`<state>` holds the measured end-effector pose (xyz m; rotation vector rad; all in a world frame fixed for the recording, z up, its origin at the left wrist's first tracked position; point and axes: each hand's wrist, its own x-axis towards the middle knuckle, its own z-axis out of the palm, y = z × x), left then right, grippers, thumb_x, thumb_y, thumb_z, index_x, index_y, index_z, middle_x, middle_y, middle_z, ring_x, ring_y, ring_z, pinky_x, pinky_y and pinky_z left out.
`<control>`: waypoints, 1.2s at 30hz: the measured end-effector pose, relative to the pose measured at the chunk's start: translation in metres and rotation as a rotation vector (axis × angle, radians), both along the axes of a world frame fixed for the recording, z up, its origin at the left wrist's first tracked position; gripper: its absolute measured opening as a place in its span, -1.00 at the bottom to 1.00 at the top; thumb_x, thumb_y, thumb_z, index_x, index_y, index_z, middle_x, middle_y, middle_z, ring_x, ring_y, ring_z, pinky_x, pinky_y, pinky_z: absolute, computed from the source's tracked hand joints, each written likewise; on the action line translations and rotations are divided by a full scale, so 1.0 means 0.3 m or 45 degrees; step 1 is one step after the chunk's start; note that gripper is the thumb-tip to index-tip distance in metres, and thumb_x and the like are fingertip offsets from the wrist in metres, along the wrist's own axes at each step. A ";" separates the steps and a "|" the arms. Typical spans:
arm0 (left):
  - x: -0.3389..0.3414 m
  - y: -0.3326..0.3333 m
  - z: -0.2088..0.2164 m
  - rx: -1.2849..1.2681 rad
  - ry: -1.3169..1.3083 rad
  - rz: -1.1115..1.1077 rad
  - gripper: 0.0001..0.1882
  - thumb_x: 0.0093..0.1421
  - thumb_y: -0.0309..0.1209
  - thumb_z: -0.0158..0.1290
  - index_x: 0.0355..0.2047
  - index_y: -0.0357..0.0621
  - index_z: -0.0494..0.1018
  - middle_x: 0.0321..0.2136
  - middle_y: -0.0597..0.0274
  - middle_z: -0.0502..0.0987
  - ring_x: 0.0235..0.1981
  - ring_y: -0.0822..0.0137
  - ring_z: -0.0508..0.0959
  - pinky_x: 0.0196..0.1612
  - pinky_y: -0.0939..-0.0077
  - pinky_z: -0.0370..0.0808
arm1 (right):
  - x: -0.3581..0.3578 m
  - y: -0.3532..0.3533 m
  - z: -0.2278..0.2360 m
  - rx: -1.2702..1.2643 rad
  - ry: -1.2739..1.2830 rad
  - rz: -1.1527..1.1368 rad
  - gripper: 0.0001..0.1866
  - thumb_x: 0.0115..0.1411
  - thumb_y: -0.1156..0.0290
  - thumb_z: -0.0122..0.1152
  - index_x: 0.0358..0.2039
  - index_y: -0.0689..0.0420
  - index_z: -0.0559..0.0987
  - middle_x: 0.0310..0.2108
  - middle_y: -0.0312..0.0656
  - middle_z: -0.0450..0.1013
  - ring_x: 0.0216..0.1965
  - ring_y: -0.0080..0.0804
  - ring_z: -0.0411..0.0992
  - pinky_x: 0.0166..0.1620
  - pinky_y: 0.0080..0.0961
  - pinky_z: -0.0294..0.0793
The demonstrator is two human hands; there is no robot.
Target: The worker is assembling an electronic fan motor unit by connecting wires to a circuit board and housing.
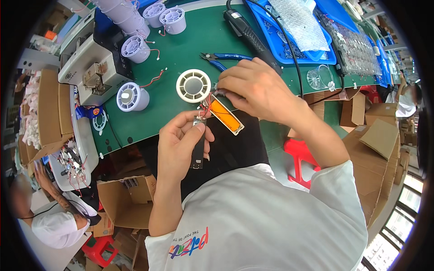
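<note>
My left hand (181, 140) holds a narrow black strip part (198, 149) upright between thumb and fingers. My right hand (253, 88) pinches thin red wires (207, 105) at the top end of a flat orange panel with a white frame (224, 115). The panel lies tilted over the front edge of the green table (181, 49). A round white fan housing (193, 85) sits on the table just left of my right hand.
Blue-handled cutters (224, 58) and a black soldering iron (248, 34) lie behind my right hand. Several white fan housings (132, 97) and a grey machine (92, 67) stand at left. Blue trays (289, 49), cardboard boxes (126, 198), a red stool (300, 156) and another person (54, 221) surround me.
</note>
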<state>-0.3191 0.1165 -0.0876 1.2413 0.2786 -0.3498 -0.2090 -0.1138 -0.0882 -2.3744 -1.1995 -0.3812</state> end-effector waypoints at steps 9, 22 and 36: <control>-0.008 -0.007 -0.010 -0.035 0.026 -0.021 -0.63 0.34 -0.51 0.03 0.12 -0.40 0.49 -0.37 -0.03 0.67 -0.53 0.35 0.58 -0.46 0.56 0.58 | 0.032 -0.019 0.065 0.096 0.758 -0.137 -0.89 0.27 0.55 0.26 -0.24 0.21 0.71 -0.35 -0.30 0.63 -0.48 -0.48 0.37 -0.35 -0.56 0.38; -0.086 0.054 -0.041 -0.356 0.159 -0.101 -0.53 0.31 -0.53 -0.02 0.19 -0.50 0.46 -0.12 -0.21 0.67 -0.32 0.19 0.72 -0.22 0.43 0.72 | 0.053 -0.028 0.028 0.326 1.142 -0.151 -0.86 0.32 0.58 0.17 -0.26 0.28 0.70 -0.42 -0.36 0.55 -0.45 -0.67 0.28 -0.38 -0.70 0.26; -0.104 0.041 -0.075 -0.314 0.148 -0.110 -0.61 0.38 -0.50 0.15 0.16 -0.45 0.48 -0.17 -0.13 0.68 -0.34 0.26 0.70 -0.39 0.54 0.72 | 0.038 -0.023 0.030 0.422 1.187 -0.151 -0.86 0.32 0.56 0.18 -0.26 0.26 0.71 -0.42 -0.36 0.53 -0.44 -0.71 0.29 -0.40 -0.73 0.22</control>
